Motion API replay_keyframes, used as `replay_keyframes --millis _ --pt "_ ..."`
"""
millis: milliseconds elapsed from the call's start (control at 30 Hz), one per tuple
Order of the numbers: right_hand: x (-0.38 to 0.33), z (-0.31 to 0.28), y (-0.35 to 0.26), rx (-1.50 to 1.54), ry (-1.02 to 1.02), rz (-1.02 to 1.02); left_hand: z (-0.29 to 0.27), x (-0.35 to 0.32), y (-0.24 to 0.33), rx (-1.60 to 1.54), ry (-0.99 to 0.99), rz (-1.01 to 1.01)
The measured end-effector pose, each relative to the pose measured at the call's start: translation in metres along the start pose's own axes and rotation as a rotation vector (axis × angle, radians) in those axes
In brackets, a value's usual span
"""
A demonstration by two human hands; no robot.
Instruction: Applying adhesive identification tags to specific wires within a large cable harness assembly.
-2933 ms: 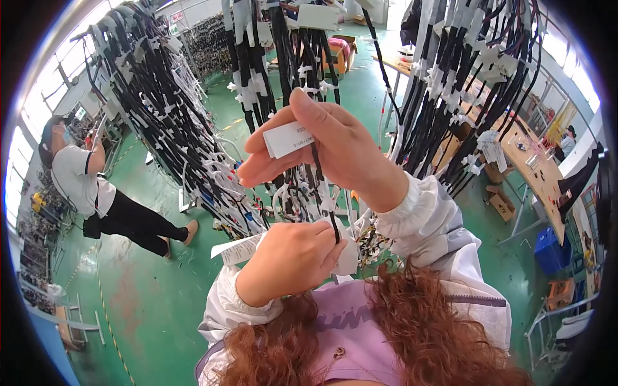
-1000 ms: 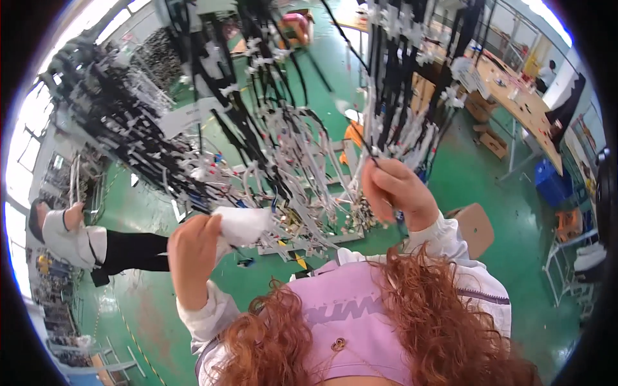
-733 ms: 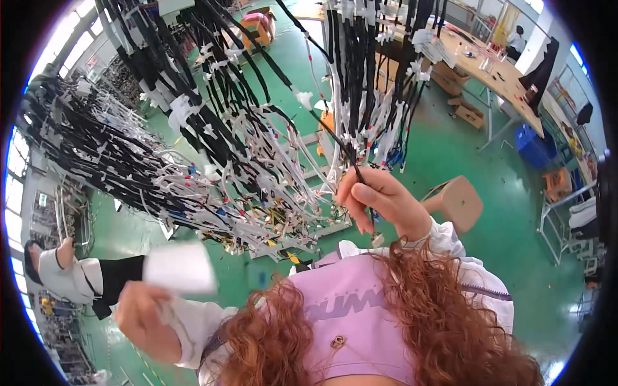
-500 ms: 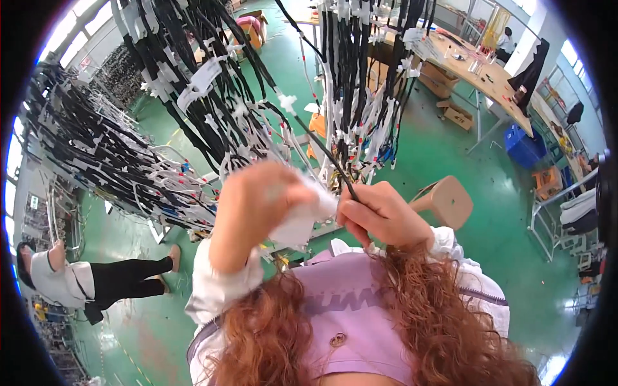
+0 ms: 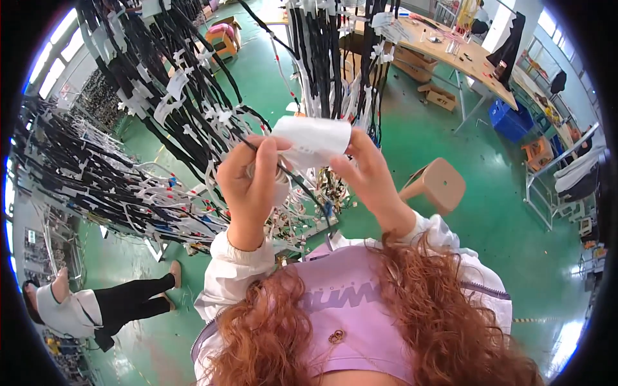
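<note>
A white label strip (image 5: pixel 314 138) stretches between my two hands in front of my chest, its upper face bright and curved. With the fingertips pinched, my left hand (image 5: pixel 248 177) grips a thin black cable (image 5: pixel 299 181) beside the strip's left end. White material, perhaps the rest of a roll, shows in that palm, partly hidden by the fingers. From the left hand the cable slants down right to a small blue piece near its lower end. My right hand (image 5: pixel 370 174) pinches the strip's right edge between thumb and fingers.
Dense bundles of black and white cables (image 5: pixel 187 96) hang ahead and left, with more (image 5: pixel 320 58) straight ahead. A beige stool (image 5: pixel 443 185) stands right. Behind are a long wooden table (image 5: pixel 460 61) and a blue bin (image 5: pixel 510 119). At far left another person (image 5: pixel 71 309) stands.
The black cable has passed from my right hand to my left. My right hand has moved up and taken the strip's right edge, and the strip is now spread out higher up.
</note>
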State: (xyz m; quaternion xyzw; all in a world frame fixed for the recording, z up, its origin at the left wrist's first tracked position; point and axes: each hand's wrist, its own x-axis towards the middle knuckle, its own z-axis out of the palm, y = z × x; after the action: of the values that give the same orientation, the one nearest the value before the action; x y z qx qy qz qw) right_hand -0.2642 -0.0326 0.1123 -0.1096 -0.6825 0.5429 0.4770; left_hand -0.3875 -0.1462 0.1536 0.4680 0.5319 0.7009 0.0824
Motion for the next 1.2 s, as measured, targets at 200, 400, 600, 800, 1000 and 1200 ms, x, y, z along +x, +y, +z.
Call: replay_keyframes --millis 200,400,600,800,1000,1200 --pt "0.030 0.005 -0.008 0.571 -0.116 0.307 -0.018 -0.001 -0.005 -0.091 -0.194 -0.054" --pt "0.061 0.003 0.005 -0.054 -0.067 0.069 -0.017 0.003 -0.001 0.174 -0.173 0.055" --pt "0.062 0.010 -0.044 -0.536 -0.458 -0.581 -0.017 0.011 0.001 0.413 -0.192 0.249" --pt "0.068 0.007 -0.055 -0.809 -0.613 -0.581 -0.013 0.015 0.007 0.473 -0.248 0.211" --pt "0.069 0.009 -0.062 -0.994 -0.685 -0.609 -0.008 0.014 0.012 0.542 -0.186 0.332" --pt "0.070 0.001 -0.058 -0.722 -0.676 -0.519 -0.008 0.012 0.014 0.481 -0.211 0.218"
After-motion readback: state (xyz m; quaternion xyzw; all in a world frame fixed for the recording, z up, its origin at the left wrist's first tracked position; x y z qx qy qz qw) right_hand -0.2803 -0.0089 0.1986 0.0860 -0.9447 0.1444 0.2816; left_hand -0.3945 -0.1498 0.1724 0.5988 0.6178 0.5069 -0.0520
